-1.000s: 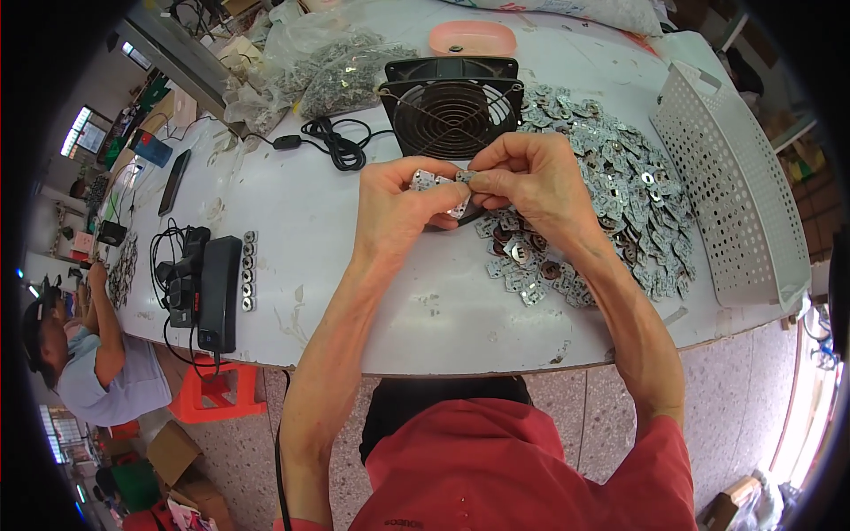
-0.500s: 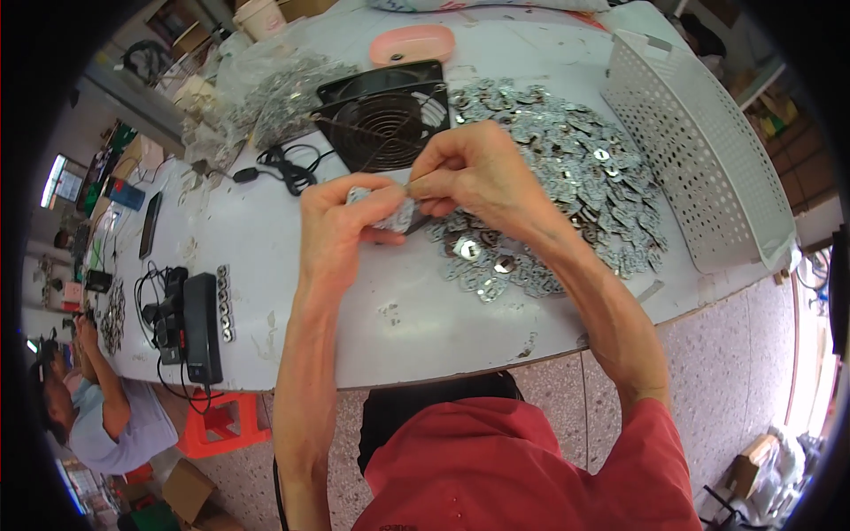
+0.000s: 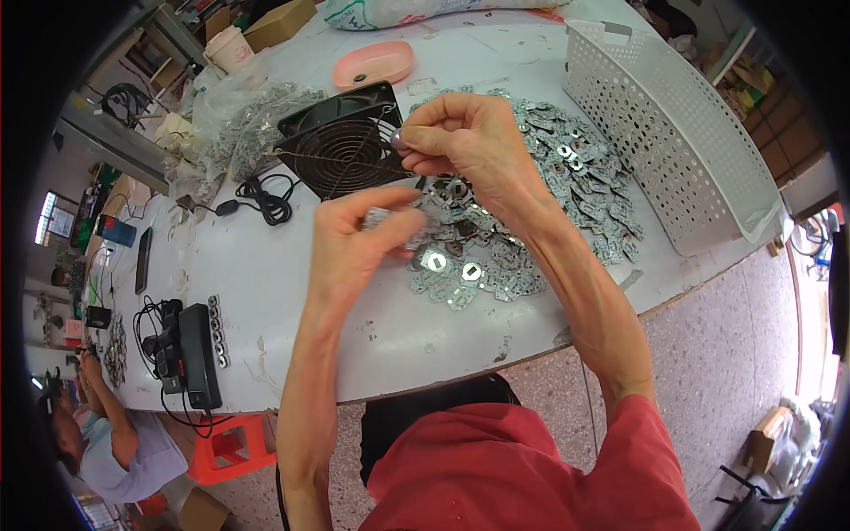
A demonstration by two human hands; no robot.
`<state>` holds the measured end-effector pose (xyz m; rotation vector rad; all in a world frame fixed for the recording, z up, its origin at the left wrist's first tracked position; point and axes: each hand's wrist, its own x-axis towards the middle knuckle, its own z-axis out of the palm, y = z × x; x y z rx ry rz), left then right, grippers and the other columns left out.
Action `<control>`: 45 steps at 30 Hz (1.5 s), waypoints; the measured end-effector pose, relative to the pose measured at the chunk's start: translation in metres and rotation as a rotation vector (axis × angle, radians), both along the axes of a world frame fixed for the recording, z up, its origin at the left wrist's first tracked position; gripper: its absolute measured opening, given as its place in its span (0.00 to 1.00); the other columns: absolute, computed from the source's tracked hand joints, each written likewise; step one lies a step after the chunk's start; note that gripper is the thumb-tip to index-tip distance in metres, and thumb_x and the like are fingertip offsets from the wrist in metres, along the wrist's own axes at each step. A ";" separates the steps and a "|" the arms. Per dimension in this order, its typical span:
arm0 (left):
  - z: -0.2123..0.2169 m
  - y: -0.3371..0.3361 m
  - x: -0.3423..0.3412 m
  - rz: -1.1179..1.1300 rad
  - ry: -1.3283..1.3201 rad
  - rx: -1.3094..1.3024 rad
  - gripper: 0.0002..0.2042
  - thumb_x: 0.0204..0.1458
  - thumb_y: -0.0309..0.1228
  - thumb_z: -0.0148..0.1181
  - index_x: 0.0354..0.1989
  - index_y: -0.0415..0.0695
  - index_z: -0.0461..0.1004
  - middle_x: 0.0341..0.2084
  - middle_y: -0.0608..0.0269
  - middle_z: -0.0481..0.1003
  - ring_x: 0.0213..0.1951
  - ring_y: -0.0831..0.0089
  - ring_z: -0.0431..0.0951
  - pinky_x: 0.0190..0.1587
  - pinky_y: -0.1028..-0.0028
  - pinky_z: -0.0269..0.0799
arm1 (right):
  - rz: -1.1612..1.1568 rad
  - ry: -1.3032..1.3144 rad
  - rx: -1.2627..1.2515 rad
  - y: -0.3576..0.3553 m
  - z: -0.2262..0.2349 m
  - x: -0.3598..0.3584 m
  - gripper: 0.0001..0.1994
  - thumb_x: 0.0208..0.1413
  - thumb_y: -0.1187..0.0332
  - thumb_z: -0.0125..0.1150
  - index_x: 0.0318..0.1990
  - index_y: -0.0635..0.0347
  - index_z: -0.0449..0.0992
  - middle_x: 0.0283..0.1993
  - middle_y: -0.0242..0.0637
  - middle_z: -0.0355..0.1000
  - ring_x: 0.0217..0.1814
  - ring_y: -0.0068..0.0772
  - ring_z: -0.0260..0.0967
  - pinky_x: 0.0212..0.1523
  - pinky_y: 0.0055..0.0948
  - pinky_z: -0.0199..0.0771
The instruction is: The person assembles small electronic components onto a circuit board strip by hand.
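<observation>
My left hand point(image 3: 352, 241) is closed, with a silvery metal plate point(image 3: 427, 214) between thumb and fingers, smeared by motion. To its upper right, my right hand point(image 3: 465, 137) pinches a small, round, greyish piece point(image 3: 397, 142) at its fingertips. The two hands are apart. Under and beyond them spreads a heap of flat silvery metal plates point(image 3: 580, 168), several with a bright round centre. Just behind my hands, a black fan with a wire guard point(image 3: 347, 152) lies face up on the table.
A white perforated basket point(image 3: 673, 150) stands to the right. Behind the fan are a pink dish point(image 3: 390, 60) and plastic bags of metal parts point(image 3: 266, 124). A black power adapter point(image 3: 200, 354) and cables point(image 3: 266, 199) lie left. A co-worker point(image 3: 115, 434) sits far left beside a red stool point(image 3: 232, 451).
My hands have come apart: the right has risen away from the left with the small round piece. The left has dropped slightly with the plate. The whole view has shifted a little.
</observation>
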<state>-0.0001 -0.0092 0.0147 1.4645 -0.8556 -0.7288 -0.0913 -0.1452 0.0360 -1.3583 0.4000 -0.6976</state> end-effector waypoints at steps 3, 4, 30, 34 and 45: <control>0.001 0.003 0.003 -0.054 -0.105 0.016 0.08 0.44 0.23 0.61 0.34 0.34 0.76 0.27 0.61 0.75 0.26 0.77 0.75 0.28 0.78 0.75 | -0.004 -0.008 -0.038 0.002 0.002 0.002 0.07 0.48 0.76 0.60 0.34 0.70 0.75 0.29 0.38 0.74 0.27 0.23 0.72 0.29 0.17 0.74; 0.001 0.006 0.007 -0.055 -0.107 0.005 0.08 0.45 0.22 0.61 0.34 0.34 0.76 0.28 0.61 0.75 0.27 0.77 0.75 0.30 0.78 0.76 | 0.008 0.003 -0.023 0.006 0.003 0.003 0.07 0.47 0.76 0.61 0.35 0.69 0.75 0.29 0.37 0.74 0.27 0.22 0.72 0.29 0.16 0.74; 0.000 0.030 0.039 0.078 0.047 -0.016 0.12 0.39 0.21 0.64 0.35 0.34 0.76 0.19 0.59 0.75 0.17 0.79 0.73 0.19 0.81 0.72 | 0.203 0.210 -0.214 0.035 -0.013 0.014 0.06 0.43 0.80 0.61 0.31 0.71 0.76 0.22 0.37 0.72 0.22 0.20 0.68 0.24 0.19 0.70; -0.002 0.029 0.037 0.127 0.070 -0.055 0.11 0.39 0.21 0.65 0.33 0.33 0.76 0.19 0.58 0.75 0.17 0.78 0.74 0.18 0.81 0.72 | 0.245 0.172 -0.129 0.033 -0.013 0.014 0.06 0.43 0.79 0.62 0.30 0.72 0.76 0.22 0.38 0.73 0.22 0.20 0.69 0.23 0.18 0.70; 0.003 0.028 0.038 0.069 0.303 -0.024 0.08 0.45 0.22 0.60 0.35 0.33 0.75 0.24 0.57 0.75 0.22 0.74 0.77 0.25 0.80 0.76 | 0.226 0.221 -0.124 0.027 -0.009 0.012 0.06 0.44 0.78 0.61 0.32 0.70 0.77 0.24 0.38 0.73 0.23 0.21 0.70 0.26 0.17 0.72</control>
